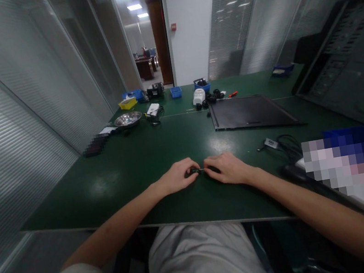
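Observation:
Near the front of the green table [107, 191], my two hands meet over a small dark stick-like object [196, 170] with a thin shiny metal section in the gap between them. My left hand [179, 175] pinches its left part, where a little green marking shows. At the other end, the fingers of my right hand [227, 167] close round a dark piece; whether both pieces are one object I cannot tell. Much of it is hidden under the fingers.
A black flat panel [251, 113] lies right of centre, with a large dark computer case [355, 65] beyond. Cables [288, 144] and a white box [362, 192] are at right. Farther back are a metal bowl [128, 119], a yellow tray [127, 103] and an orange-handled tool [232, 94].

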`<state>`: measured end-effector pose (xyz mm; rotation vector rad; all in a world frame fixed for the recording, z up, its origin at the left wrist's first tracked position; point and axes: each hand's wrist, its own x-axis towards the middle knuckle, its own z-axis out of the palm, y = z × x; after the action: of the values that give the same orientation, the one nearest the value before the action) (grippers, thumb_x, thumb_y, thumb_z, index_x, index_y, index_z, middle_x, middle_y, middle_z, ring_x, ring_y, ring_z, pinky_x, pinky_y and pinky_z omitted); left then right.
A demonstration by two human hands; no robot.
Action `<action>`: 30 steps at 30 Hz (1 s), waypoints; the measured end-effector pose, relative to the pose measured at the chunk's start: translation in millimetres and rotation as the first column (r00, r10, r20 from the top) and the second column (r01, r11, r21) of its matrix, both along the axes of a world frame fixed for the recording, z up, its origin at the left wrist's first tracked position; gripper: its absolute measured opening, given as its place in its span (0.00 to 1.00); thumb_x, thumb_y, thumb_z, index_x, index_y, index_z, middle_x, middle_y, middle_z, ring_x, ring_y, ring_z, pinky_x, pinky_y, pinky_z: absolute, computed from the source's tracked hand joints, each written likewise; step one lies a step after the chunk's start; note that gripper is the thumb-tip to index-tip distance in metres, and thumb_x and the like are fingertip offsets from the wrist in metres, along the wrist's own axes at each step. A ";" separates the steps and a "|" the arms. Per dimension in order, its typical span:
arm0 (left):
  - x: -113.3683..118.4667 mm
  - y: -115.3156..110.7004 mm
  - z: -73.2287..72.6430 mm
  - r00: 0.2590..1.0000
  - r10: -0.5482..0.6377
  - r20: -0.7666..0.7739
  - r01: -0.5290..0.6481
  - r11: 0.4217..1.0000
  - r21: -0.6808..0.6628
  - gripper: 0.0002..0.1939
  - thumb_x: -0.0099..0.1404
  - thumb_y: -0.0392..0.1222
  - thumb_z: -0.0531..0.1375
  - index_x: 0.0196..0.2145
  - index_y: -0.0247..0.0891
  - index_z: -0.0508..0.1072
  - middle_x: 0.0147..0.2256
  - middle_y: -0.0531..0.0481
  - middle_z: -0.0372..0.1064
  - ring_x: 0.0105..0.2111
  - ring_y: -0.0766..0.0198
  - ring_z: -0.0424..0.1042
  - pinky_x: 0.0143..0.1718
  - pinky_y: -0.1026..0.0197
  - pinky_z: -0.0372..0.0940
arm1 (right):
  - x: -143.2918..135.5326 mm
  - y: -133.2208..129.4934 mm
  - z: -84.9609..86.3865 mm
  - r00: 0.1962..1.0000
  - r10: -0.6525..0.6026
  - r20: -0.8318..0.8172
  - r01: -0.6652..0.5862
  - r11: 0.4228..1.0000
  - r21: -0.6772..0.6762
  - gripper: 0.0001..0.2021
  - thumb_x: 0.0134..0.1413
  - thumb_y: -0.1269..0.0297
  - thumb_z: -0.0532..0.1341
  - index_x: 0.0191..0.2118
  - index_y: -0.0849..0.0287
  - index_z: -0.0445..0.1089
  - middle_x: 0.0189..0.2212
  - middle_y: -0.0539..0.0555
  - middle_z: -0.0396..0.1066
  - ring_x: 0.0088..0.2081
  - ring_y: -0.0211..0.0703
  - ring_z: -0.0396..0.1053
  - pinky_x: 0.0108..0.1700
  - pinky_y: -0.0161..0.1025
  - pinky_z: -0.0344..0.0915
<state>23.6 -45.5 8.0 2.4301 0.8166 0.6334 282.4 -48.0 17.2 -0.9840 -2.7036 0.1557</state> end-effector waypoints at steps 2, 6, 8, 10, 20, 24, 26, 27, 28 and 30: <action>0.1 -0.4 -0.4 1.000 -0.007 0.005 0.007 1.000 0.008 0.11 0.72 0.41 0.60 0.49 0.37 0.76 0.41 0.44 0.70 0.37 0.60 0.69 0.40 0.60 0.66 | -0.6 -0.2 -1.0 1.000 0.004 0.001 -0.004 1.000 0.004 0.10 0.71 0.59 0.54 0.43 0.55 0.70 0.36 0.53 0.76 0.33 0.42 0.71 0.34 0.39 0.53; -0.4 0.3 -2.2 1.000 -0.001 0.012 0.001 1.000 0.027 0.11 0.73 0.42 0.61 0.49 0.37 0.76 0.41 0.44 0.71 0.37 0.61 0.70 0.41 0.60 0.66 | -1.2 -0.9 -2.5 1.000 0.004 0.023 -0.005 1.000 0.028 0.10 0.72 0.59 0.54 0.44 0.55 0.70 0.37 0.54 0.76 0.31 0.42 0.71 0.33 0.39 0.51; -1.2 1.4 -3.1 1.000 0.005 0.017 -0.006 1.000 0.027 0.11 0.72 0.43 0.61 0.49 0.37 0.77 0.40 0.45 0.72 0.36 0.61 0.70 0.40 0.60 0.65 | -1.3 -1.5 -2.8 0.999 0.008 0.048 -0.011 0.999 0.051 0.10 0.72 0.59 0.53 0.45 0.56 0.69 0.37 0.54 0.76 0.31 0.41 0.70 0.32 0.39 0.50; -2.2 2.6 -3.9 1.000 0.007 0.028 -0.007 1.000 0.017 0.12 0.73 0.44 0.62 0.49 0.36 0.78 0.39 0.45 0.73 0.35 0.62 0.71 0.40 0.61 0.65 | -1.4 -2.4 -2.9 0.997 0.010 0.073 -0.015 0.997 0.073 0.11 0.73 0.59 0.52 0.45 0.56 0.69 0.37 0.54 0.76 0.31 0.41 0.70 0.32 0.40 0.49; -1.3 6.9 -6.9 0.998 -0.019 0.064 0.018 1.000 0.017 0.12 0.75 0.45 0.60 0.48 0.36 0.80 0.43 0.43 0.76 0.42 0.59 0.75 0.46 0.59 0.68 | -6.3 -5.7 -7.5 0.995 0.006 0.100 -0.018 0.993 0.114 0.13 0.76 0.58 0.49 0.47 0.57 0.68 0.38 0.55 0.76 0.31 0.40 0.69 0.31 0.41 0.47; -2.5 7.7 -8.7 0.998 -0.060 0.031 0.056 0.993 0.103 0.14 0.77 0.45 0.58 0.49 0.36 0.80 0.46 0.43 0.77 0.47 0.58 0.76 0.52 0.58 0.68 | -7.5 -5.7 -7.3 0.992 -0.002 0.124 -0.012 0.993 0.115 0.14 0.76 0.58 0.49 0.46 0.58 0.69 0.38 0.55 0.76 0.30 0.40 0.69 0.31 0.41 0.46; -3.5 7.0 -10.1 0.998 -0.068 -0.015 0.070 0.981 0.182 0.15 0.78 0.45 0.56 0.51 0.36 0.80 0.47 0.42 0.76 0.49 0.57 0.75 0.54 0.57 0.68 | -8.1 -6.5 -7.0 0.989 -0.008 0.150 -0.011 0.992 0.128 0.15 0.76 0.58 0.48 0.46 0.58 0.69 0.38 0.55 0.76 0.29 0.39 0.68 0.31 0.41 0.46; -3.9 6.2 -10.7 0.997 -0.065 -0.046 0.074 0.971 0.227 0.16 0.78 0.44 0.55 0.51 0.36 0.80 0.48 0.41 0.76 0.49 0.57 0.75 0.54 0.57 0.68 | -8.4 -6.9 -7.0 0.987 -0.012 0.163 -0.010 0.990 0.138 0.15 0.76 0.58 0.48 0.47 0.58 0.69 0.38 0.55 0.76 0.29 0.39 0.68 0.31 0.41 0.45; -4.3 5.3 -11.2 0.995 -0.060 -0.080 0.080 0.960 0.268 0.16 0.79 0.44 0.54 0.52 0.35 0.79 0.48 0.41 0.76 0.49 0.57 0.75 0.54 0.56 0.69 | -8.8 -7.3 -7.1 0.985 -0.015 0.173 -0.011 0.989 0.148 0.15 0.76 0.58 0.47 0.47 0.58 0.69 0.38 0.55 0.76 0.29 0.39 0.68 0.31 0.41 0.45; -4.9 3.3 -11.9 0.988 -0.052 -0.143 0.097 0.939 0.329 0.18 0.80 0.44 0.52 0.54 0.35 0.78 0.49 0.40 0.76 0.49 0.56 0.74 0.54 0.56 0.69 | -9.5 -8.0 -7.5 0.982 -0.021 0.186 -0.011 0.986 0.166 0.16 0.76 0.58 0.47 0.46 0.59 0.69 0.38 0.55 0.76 0.29 0.39 0.67 0.31 0.41 0.45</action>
<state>18.7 -42.2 -3.9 2.8239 0.7100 0.6302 272.8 -56.0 9.7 -1.0005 -2.8257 -0.1709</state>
